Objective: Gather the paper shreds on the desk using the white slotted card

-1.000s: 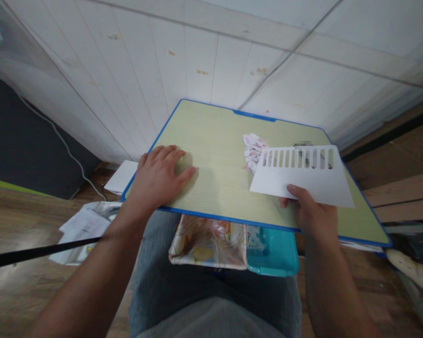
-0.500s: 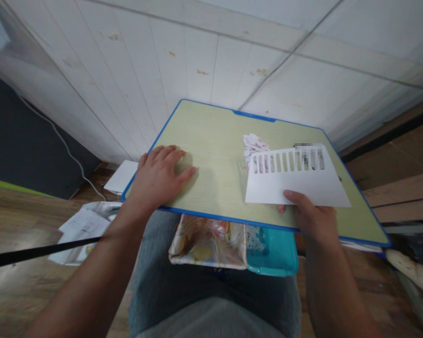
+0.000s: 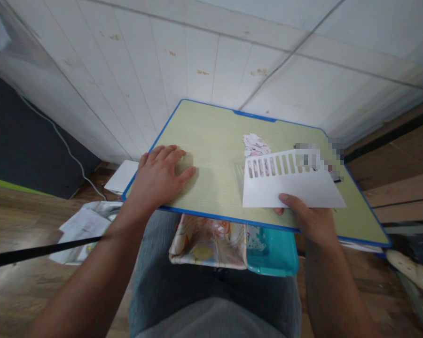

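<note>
My left hand lies flat on the left part of a blue-edged board, fingers spread and nothing in it. Between thumb and fingers, my right hand pinches a white sheet with a row of slots cut along its far side. The sheet is held above the right half of the board. Behind its left corner sits a pile of small pale paper pieces. Several dark items, partly blurred out, lie at the board's right side, partly hidden by the sheet.
Below the board's near edge, over my lap, are a patterned fabric-covered box and a turquoise plastic container with pale scraps. A bin with papers stands on the floor at left. A white panelled wall rises behind the board.
My right hand has shifted the slotted sheet slightly left and tilted it, uncovering more of the items at the right. My left hand has stayed in place.
</note>
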Demonstrator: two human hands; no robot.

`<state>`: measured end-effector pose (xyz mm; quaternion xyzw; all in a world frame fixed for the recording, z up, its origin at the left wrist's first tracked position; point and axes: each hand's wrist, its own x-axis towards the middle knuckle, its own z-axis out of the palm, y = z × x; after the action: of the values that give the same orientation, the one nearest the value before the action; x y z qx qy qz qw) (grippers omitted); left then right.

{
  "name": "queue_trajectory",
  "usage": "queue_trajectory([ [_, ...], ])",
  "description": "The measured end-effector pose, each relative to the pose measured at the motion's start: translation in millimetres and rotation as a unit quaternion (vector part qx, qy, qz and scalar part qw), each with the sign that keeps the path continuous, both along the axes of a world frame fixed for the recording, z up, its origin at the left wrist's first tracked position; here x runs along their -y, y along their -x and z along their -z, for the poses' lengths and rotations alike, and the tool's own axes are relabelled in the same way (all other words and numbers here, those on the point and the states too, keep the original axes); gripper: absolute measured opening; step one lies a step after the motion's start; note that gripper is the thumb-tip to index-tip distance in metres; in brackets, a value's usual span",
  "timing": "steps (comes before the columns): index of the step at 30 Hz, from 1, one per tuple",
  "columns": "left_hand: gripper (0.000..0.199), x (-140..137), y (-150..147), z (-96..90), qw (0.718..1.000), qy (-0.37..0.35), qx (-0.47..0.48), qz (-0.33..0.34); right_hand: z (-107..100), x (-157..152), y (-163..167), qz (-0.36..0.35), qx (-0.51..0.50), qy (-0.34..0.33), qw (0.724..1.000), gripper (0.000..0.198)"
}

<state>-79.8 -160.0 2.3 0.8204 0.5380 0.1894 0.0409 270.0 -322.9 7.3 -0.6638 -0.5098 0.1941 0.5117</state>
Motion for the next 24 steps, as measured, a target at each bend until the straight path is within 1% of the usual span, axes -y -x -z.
queue_trajectory([
  [2, 0.052, 0, 0, 0.3, 1.000, 0.002, 0.001, -0.001, 2, 2, -1, 0.005, -0.004, 0.004, 1.000, 0.031],
  [4, 0.053, 0, 0, 0.2, 1.000, 0.003, 0.000, -0.002, 3, 4, -1, 0.001, -0.014, 0.008, 1.000, 0.031],
  [11, 0.052, 0, -1, 0.0, 1.000, 0.003, -0.003, -0.001, 4, 6, -4, -0.042, -0.054, 0.013, 0.998, 0.028],
  [15, 0.052, 0, 0, 0.1, 1.000, 0.002, -0.006, -0.006, 5, 6, -5, -0.039, -0.048, 0.019, 0.998, 0.035],
  [18, 0.052, 0, -1, -0.4, 1.000, 0.004, -0.007, -0.005, 3, 3, -4, -0.050, -0.033, 0.023, 0.998, 0.044],
  [19, 0.052, 0, -1, -0.6, 1.000, 0.005, -0.006, -0.005, 3, 1, -4, -0.046, -0.026, 0.019, 0.998, 0.049],
  [21, 0.052, 1, -1, -0.6, 1.000, 0.005, -0.003, -0.005, 3, -4, -3, -0.017, -0.015, 0.004, 1.000, 0.056],
  [24, 0.052, 1, -1, 0.0, 1.000, 0.003, 0.004, -0.004, 4, -10, -1, 0.020, -0.026, -0.005, 0.999, 0.056],
])
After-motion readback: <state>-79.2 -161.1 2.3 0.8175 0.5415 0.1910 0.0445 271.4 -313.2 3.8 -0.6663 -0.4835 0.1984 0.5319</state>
